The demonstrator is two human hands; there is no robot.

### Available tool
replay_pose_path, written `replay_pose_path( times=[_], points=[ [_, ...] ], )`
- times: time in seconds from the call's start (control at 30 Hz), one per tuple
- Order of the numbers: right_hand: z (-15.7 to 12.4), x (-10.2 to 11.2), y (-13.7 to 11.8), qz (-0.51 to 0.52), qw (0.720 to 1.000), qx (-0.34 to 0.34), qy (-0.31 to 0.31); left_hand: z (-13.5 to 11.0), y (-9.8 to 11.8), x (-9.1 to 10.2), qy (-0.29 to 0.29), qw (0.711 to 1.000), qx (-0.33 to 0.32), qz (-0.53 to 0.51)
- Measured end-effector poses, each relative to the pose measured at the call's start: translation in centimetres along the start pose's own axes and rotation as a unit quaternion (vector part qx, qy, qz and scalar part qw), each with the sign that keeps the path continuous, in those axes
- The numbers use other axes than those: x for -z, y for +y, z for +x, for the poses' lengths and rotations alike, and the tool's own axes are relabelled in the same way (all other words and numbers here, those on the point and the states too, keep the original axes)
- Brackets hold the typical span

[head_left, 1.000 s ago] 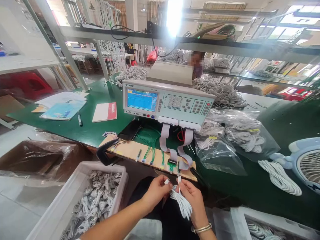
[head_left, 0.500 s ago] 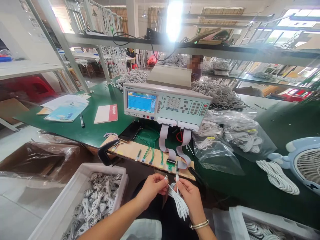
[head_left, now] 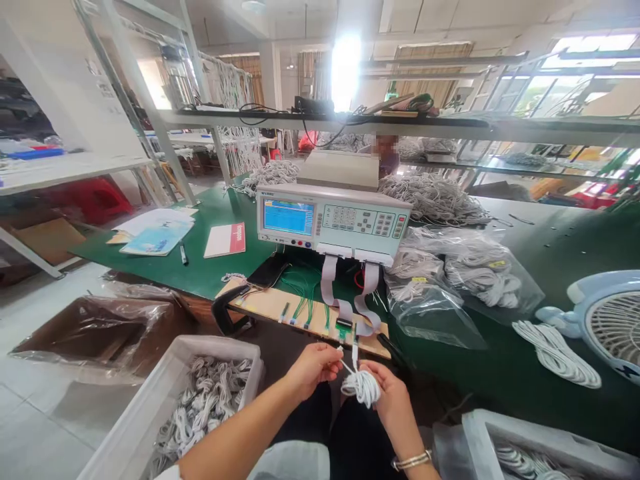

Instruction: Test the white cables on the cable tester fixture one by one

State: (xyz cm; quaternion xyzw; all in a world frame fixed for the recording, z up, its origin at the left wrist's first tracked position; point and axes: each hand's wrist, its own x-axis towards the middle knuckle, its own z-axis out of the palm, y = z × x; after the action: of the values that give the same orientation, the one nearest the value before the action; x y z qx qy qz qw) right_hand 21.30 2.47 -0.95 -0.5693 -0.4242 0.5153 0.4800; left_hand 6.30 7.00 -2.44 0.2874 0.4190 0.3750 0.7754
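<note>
Now | bin (head_left: 135,413) of white cables, low left | left hand (head_left: 313,365): fingers pinched on one plug (head_left: 341,348) | coiled white cable (head_left: 361,388) between both hands, just below wooden board (head_left: 310,319) at tabletop (head_left: 200,273) edge | right hand (head_left: 389,397): fingers closed round coil, other end upright | cable judged light, limp, springy; best gripped at its stiff ends.

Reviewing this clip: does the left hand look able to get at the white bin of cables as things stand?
Probably yes. The left hand pinches one end of the white cable, so it is occupied, but the white bin sits open-topped on that side with nothing between them.
</note>
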Motion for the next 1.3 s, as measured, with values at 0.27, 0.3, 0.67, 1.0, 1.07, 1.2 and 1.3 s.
replay_pose_path(
  times=[0.27,0.3,0.67,1.0,1.07,1.2,1.3],
  points=[
    [-0.4,-0.3,0.2,0.049,0.998,-0.036,0.016,0.5,-1.0,-1.0,0.036,0.998,-0.021,-0.048],
    [-0.3,-0.4,0.3,0.060,0.997,-0.037,0.016,0.4,-1.2,-1.2,0.043,0.997,-0.028,-0.063],
    [1.2,-0.5,0.5,0.134,0.986,-0.095,0.038,0.4,-0.8,-1.0,-0.017,0.994,-0.002,-0.111],
    [3.5,-1.3,1.0,-0.021,0.992,-0.121,0.033,2.0,-0.5,-1.3,-0.015,0.997,-0.032,-0.061],
    [3.8,-1.3,1.4,-0.024,0.994,-0.103,0.022,1.9,-0.5,-1.3,-0.023,0.997,-0.030,-0.061],
    [4.1,-1.3,1.6,-0.041,0.998,-0.039,0.007,1.9,-0.5,-1.3,-0.011,0.998,-0.033,-0.060],
    [3.9,-1.6,0.8,-0.075,0.997,-0.001,0.018,1.5,-0.4,-1.4,0.006,0.997,-0.040,-0.071]
  ],
)
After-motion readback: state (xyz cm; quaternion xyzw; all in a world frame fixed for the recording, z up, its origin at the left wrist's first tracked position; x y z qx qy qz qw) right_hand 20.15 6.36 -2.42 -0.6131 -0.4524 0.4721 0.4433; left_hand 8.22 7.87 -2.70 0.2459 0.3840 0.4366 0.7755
